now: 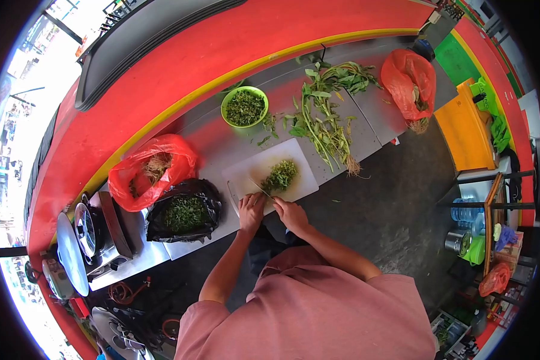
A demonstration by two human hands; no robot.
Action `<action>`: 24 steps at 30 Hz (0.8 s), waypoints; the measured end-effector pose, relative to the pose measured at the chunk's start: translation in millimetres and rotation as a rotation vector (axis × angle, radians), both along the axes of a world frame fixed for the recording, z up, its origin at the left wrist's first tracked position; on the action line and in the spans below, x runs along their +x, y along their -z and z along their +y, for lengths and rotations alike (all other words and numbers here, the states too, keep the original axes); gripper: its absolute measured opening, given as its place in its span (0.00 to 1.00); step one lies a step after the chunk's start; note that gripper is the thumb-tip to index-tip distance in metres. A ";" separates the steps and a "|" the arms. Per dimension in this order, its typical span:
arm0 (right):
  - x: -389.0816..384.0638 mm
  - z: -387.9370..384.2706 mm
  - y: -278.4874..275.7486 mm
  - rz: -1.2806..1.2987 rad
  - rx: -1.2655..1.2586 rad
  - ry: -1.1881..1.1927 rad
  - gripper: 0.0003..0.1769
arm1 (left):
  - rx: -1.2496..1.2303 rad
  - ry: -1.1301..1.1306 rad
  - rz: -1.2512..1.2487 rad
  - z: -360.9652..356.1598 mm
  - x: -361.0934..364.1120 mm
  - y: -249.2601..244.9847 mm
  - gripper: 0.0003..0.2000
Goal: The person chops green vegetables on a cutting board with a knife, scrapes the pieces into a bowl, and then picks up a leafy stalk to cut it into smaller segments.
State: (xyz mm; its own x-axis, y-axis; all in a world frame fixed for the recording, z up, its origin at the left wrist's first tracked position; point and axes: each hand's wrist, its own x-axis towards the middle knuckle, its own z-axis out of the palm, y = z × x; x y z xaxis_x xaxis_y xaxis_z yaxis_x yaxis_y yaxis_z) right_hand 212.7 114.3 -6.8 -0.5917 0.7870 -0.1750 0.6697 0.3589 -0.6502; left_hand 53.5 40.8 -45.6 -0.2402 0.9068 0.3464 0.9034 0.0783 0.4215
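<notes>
On a white cutting board (303,159) lies a heap of chopped leafy greens (280,176). My right hand (291,215) is closed around the handle of a knife (261,188), whose blade points up and left across the board, beside the heap. My left hand (251,206) rests at the near edge of the board, fingers extended next to the blade; whether the fingertips touch the blade is too small to tell. Uncut leafy stems with roots (327,123) lie to the right. Beyond the board stands a green bowl (224,112) full of chopped greens.
Left of the board are a black plastic bag (213,207) of chopped greens and a red bag (185,150) with root ends. Another red bag (405,78) sits far right. A lidded pot (85,231) stands at the left end of the metal counter (366,114).
</notes>
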 end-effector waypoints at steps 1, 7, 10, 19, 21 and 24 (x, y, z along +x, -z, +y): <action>-3.4 1.2 1.7 0.005 0.018 -0.015 0.17 | 0.001 -0.002 -0.002 -1.3 1.4 -0.9 0.12; -18.8 10.1 4.8 0.088 0.012 -0.011 0.17 | -0.011 0.023 0.023 -6.0 -2.0 -0.7 0.15; -8.7 7.6 -1.2 0.078 -0.012 -0.003 0.18 | -0.017 0.024 0.048 -8.4 -1.5 -4.6 0.16; -22.3 14.1 5.2 0.089 0.044 -0.037 0.19 | -0.084 0.036 0.098 -10.4 4.9 -12.8 0.17; -25.7 18.6 4.6 0.090 0.049 -0.034 0.18 | -0.106 0.043 0.097 -9.5 3.5 -14.2 0.18; -17.2 23.2 5.1 0.165 -0.007 -0.010 0.20 | -0.108 0.049 0.094 -4.2 4.3 -13.0 0.18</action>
